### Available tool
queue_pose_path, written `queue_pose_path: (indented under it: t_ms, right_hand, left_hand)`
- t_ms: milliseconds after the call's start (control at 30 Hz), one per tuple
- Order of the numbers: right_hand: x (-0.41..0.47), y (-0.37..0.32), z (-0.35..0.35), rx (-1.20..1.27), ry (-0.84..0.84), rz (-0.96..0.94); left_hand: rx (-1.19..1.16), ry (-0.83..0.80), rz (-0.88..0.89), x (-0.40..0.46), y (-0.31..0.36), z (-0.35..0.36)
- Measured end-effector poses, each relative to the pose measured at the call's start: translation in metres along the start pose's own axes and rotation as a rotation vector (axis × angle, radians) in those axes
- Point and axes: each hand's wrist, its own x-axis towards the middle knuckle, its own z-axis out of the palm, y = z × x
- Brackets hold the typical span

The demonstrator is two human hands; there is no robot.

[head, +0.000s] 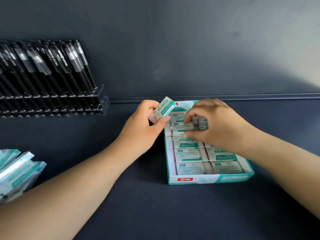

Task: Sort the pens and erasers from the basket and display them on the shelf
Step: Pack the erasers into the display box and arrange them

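An open teal-and-white cardboard box sits on the dark shelf, filled with several wrapped white-and-teal erasers in two columns. My left hand grips one eraser just left of the box's far corner, tilted above the shelf. Over the far end of the box, my right hand pinches another eraser lying in the left column, thumb and fingers curled on it. Black pens stand in a clear acrylic rack at the far left.
Several clear teal-printed packets lie stacked at the left edge. The dark shelf surface stretches in front of the box, and a dark back wall rises behind it.
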Motion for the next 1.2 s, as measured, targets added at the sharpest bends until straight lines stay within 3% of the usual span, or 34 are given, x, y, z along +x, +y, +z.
queue_pose_path:
  t_ms: [500,667,800,1200]
  right_hand:
    - [-0.002,0.002,-0.002,-0.01,-0.048,0.001]
    - [-0.009,0.004,0.0,0.332,0.208,-0.009]
    - [-0.011,0.006,-0.001,0.408,0.227,-0.142]
    - [-0.016,0.013,-0.008,-0.206,0.293,-0.356]
  left_hand:
    - [-0.022,0.02,0.058,-0.004,0.002,0.001]
    - [0.083,0.106,0.161,-0.005,0.008,0.0]
    - [0.086,0.064,0.306,-0.01,0.013,0.0]
    - [-0.068,-0.028,0.322,-0.011,0.006,-0.002]
